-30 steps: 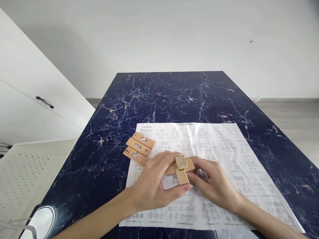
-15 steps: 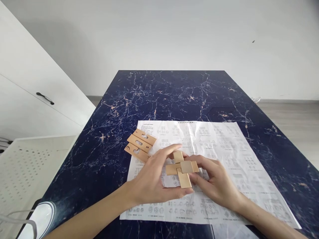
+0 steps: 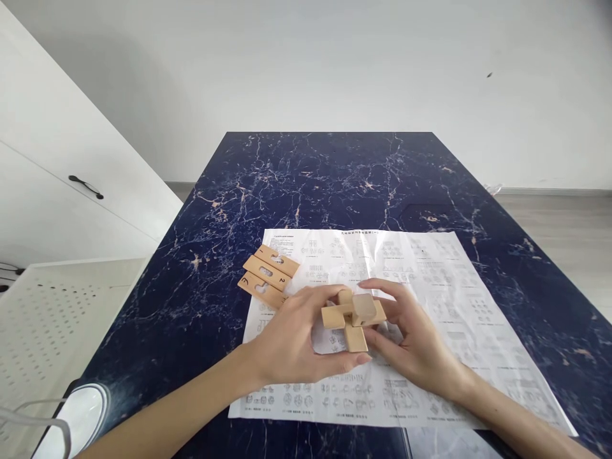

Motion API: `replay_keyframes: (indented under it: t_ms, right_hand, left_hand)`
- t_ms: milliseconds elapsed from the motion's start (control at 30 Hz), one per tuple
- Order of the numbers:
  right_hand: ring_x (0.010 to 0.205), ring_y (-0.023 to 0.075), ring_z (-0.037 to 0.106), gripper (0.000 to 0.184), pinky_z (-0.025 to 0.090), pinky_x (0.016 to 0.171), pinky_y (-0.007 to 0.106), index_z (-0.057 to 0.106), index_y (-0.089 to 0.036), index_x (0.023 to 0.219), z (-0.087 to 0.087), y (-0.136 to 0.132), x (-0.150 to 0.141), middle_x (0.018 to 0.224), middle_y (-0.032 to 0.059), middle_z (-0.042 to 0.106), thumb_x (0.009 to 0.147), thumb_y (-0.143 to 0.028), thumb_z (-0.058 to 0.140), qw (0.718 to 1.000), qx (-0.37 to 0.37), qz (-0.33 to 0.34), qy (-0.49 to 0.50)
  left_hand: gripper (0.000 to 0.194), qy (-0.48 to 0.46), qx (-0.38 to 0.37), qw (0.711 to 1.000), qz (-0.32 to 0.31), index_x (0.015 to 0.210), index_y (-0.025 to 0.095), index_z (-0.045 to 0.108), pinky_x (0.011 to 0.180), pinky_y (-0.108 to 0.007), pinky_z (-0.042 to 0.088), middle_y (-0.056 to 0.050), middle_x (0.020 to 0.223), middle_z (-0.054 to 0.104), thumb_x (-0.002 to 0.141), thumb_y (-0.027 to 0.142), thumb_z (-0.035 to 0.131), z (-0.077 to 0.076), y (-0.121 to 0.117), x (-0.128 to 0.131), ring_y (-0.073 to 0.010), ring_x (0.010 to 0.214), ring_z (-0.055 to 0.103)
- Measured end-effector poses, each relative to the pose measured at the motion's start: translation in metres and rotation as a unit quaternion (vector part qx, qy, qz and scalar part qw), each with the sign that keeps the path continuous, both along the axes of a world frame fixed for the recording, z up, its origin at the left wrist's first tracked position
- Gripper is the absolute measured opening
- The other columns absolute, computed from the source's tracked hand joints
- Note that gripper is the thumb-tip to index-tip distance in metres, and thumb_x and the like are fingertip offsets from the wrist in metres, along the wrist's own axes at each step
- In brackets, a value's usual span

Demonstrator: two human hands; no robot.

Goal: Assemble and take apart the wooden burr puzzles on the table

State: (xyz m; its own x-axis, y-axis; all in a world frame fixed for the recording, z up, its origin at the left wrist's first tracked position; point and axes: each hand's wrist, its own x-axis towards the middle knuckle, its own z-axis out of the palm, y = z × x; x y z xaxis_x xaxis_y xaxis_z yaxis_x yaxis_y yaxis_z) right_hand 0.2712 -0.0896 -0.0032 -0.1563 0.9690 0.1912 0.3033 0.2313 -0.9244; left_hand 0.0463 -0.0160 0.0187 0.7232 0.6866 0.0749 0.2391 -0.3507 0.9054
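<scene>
As you sit facing the printed sheet (image 3: 471,325), your left hand (image 3: 296,338) has hold of a wooden cross-shaped assembly (image 3: 356,333), kept just above the middle of that sheet. Your left thumb bears on its near end and your left fingers reach its far end, the hand bowed in a wide C with only the assembly's breadth between the tips. Your right hand (image 3: 414,331) is set at the assembly's right side, forefinger stretched out beyond the far side, thumb and other fingers partly curled, their tips partly hidden by the wood; whether they grip it cannot be told. You have one squarish end of the assembly facing up, with others pointing outward around it. Three flat wooden slats (image 3: 276,278), each with a cut-out and marked 1, 2 and 3, lie side by side across the left edge of the sheet, partly off it. Your sheet rests on a dark blue veined tabletop (image 3: 329,185), and a white cabinet (image 3: 57,140) with a black handle (image 3: 86,187) stands well to the left of the sheet
</scene>
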Motion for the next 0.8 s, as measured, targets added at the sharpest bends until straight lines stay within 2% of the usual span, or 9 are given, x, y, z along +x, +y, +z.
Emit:
replay_keyframes:
  t_ms: [100, 200, 367, 533, 667, 800]
  right_hand:
    - [0.07, 0.0164, 0.074, 0.067, 0.062, 0.062, 0.027, 0.039, -0.036, 0.161, -0.001, -0.001, 0.004, 0.092, -0.0011, 0.078, 0.103, -0.018, 0.066, 0.999, 0.017, 0.014, -0.037]
    - [0.058, 0.0142, 0.065, 0.075, 0.059, 0.056, 0.027, 0.035, -0.037, 0.167, 0.0, 0.0, 0.008, 0.082, -0.004, 0.073, 0.102, -0.017, 0.066, 0.996, 0.048, 0.026, -0.075]
    - [0.057, 0.0128, 0.063, 0.066, 0.057, 0.052, 0.024, 0.049, -0.04, 0.157, 0.002, 0.004, 0.012, 0.08, -0.0056, 0.071, 0.1, -0.013, 0.067, 0.993, 0.069, 0.061, -0.07]
    - [0.061, 0.0128, 0.067, 0.061, 0.057, 0.053, 0.022, 0.051, -0.037, 0.151, 0.003, 0.004, 0.014, 0.084, -0.0051, 0.074, 0.098, -0.016, 0.072, 0.996, 0.045, 0.056, -0.058]
    - [0.071, 0.0162, 0.072, 0.073, 0.062, 0.063, 0.028, 0.044, -0.036, 0.16, 0.004, 0.004, 0.018, 0.097, -0.0001, 0.078, 0.096, -0.019, 0.074, 0.994, 0.021, 0.059, -0.089]
    - [0.073, 0.0173, 0.072, 0.072, 0.061, 0.06, 0.028, 0.048, -0.037, 0.159, 0.008, 0.006, 0.019, 0.107, 0.0029, 0.08, 0.094, -0.02, 0.076, 0.991, -0.023, 0.088, -0.098]
  left_hand:
    - [0.058, 0.016, 0.004, 0.999, -0.031, 0.128, 0.028, 0.061, 0.102, -0.05, 0.056, -0.004, 0.122, 0.077, 0.082, 0.046, 0.091, 0.005, 0.001, 0.001, -0.0304, 0.112, 0.073]
    - [0.055, 0.02, 0.005, 0.999, -0.038, 0.122, 0.027, 0.062, 0.099, -0.048, 0.056, -0.002, 0.117, 0.078, 0.081, 0.047, 0.091, 0.008, 0.002, 0.002, -0.029, 0.108, 0.074]
    - [0.062, 0.033, -0.007, 0.999, -0.035, 0.126, 0.027, 0.063, 0.1, -0.049, 0.056, -0.004, 0.12, 0.077, 0.078, 0.052, 0.093, 0.007, 0.002, 0.003, -0.0304, 0.109, 0.073]
    - [0.053, 0.044, -0.008, 0.998, -0.034, 0.115, 0.025, 0.066, 0.101, -0.05, 0.055, -0.004, 0.115, 0.075, 0.075, 0.047, 0.093, 0.008, 0.002, 0.004, -0.0305, 0.109, 0.07]
    - [0.045, 0.033, 0.013, 0.998, -0.05, 0.111, 0.025, 0.069, 0.103, -0.049, 0.054, -0.005, 0.115, 0.074, 0.078, 0.047, 0.088, 0.008, 0.002, 0.006, -0.0301, 0.113, 0.068]
    - [0.041, 0.037, 0.034, 0.997, -0.059, 0.111, 0.025, 0.072, 0.11, -0.052, 0.052, -0.007, 0.12, 0.074, 0.078, 0.046, 0.087, 0.008, 0.001, 0.006, -0.0319, 0.117, 0.067]
